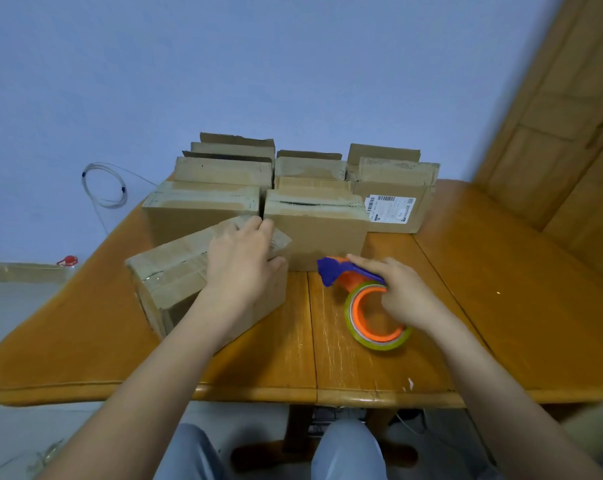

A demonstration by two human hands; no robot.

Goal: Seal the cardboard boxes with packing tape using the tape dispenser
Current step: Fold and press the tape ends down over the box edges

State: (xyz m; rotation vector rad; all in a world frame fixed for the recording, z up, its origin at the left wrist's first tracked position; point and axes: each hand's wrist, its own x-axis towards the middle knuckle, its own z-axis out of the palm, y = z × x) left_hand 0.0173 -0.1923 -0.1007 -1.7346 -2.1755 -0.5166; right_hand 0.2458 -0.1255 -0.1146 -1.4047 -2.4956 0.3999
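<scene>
On the table (500, 306), near box (168, 282): I saw it askew before the other boxes (313, 230).
Left hand (239, 261): lay flat on its lid, fingers straight, together.
Tape dispenser (354, 299): lay just right of it.
Right hand (407, 296): fingers curled round it.

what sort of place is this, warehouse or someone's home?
Probably a home room, not a warehouse: one wooden table against a plain painted wall, a panelled wooden door, and reused cardboard boxes.

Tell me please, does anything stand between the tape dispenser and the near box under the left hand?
Nothing visible does. The right hand grips the tape dispenser on the table, and only a bare strip of wood separates it from the near box, on which the left hand rests.
</scene>
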